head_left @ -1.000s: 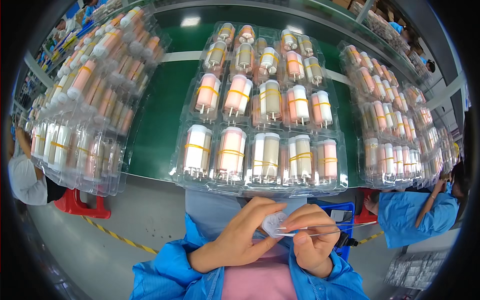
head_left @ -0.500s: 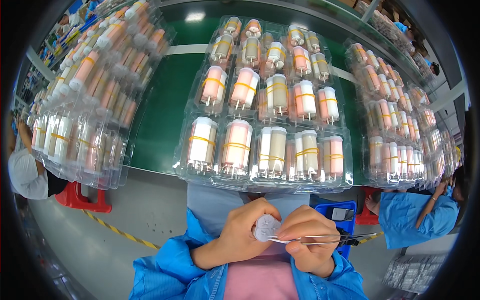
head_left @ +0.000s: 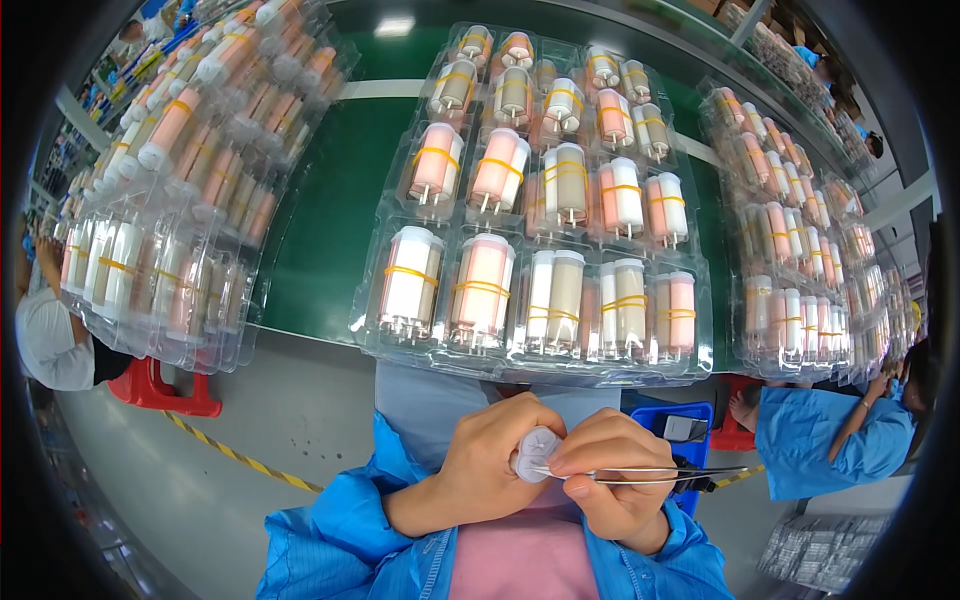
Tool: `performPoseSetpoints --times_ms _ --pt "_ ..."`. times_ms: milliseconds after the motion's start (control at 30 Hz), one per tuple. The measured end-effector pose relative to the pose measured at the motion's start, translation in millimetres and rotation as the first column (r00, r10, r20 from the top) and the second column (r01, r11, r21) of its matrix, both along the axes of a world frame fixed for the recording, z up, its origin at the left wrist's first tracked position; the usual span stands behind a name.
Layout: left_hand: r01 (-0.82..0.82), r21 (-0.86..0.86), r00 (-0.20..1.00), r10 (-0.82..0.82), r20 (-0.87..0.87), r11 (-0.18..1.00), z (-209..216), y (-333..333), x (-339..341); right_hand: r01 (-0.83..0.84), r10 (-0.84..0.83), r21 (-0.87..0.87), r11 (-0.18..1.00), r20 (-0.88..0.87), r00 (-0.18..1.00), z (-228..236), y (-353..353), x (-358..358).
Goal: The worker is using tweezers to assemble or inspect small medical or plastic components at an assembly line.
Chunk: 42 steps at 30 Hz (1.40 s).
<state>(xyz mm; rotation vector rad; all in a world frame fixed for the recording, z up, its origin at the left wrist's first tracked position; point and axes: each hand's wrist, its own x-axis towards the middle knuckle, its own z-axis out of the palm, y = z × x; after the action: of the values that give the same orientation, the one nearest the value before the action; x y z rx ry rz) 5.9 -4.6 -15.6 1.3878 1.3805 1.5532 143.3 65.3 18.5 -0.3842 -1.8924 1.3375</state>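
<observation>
My left hand (head_left: 492, 458) grips a small white rounded plastic part (head_left: 534, 455) close to my chest. My right hand (head_left: 612, 478) pinches a pair of thin metal tweezers (head_left: 660, 474), whose tips touch the white part and whose long ends stick out to the right. Both hands meet just below the near edge of a clear plastic tray (head_left: 520, 362) that holds several white and pink cylinders bound in pairs with yellow bands. My forearms are in blue sleeves.
A green conveyor belt (head_left: 325, 210) runs under the trays. More clear trays of cylinders stand at the left (head_left: 170, 200) and at the right (head_left: 800, 260). A blue bin (head_left: 690, 440) sits by my right hand. Other people in blue and white work at right (head_left: 830, 445) and left (head_left: 45, 335).
My hands have shifted slightly lower and closer together; the tweezers' tips have come onto the white part. The trays appear a bit lower in view.
</observation>
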Motion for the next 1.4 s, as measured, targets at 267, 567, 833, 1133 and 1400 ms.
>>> performPoseSetpoints --times_ms 267,567,833,1133,1400 --pt "-0.007 -0.007 1.000 0.007 -0.022 1.000 -1.3 -0.3 0.6 0.015 -0.015 -0.012 1.000 0.008 1.000 -1.3 -1.0 -0.1" --pt "0.018 0.020 0.997 -0.016 -0.069 1.000 -6.4 -0.6 -1.1 0.051 -0.050 -0.032 0.998 0.023 0.999 0.3 -2.7 -0.6" --pt "-0.004 0.015 0.997 0.005 -0.076 1.000 -3.8 -0.2 -0.7 0.074 -0.073 -0.059 0.996 0.022 0.997 0.8 -4.3 -1.3" --pt "-0.033 0.071 0.976 0.048 -0.213 0.997 -4.7 0.0 -3.7 0.037 -0.045 0.109 0.993 0.070 0.997 4.2 -2.3 -3.3" --pt "-0.089 0.106 0.899 0.126 -0.420 0.990 -7.1 1.3 -6.0 0.038 -0.065 0.182 0.983 0.142 0.988 8.2 -1.4 -4.2"
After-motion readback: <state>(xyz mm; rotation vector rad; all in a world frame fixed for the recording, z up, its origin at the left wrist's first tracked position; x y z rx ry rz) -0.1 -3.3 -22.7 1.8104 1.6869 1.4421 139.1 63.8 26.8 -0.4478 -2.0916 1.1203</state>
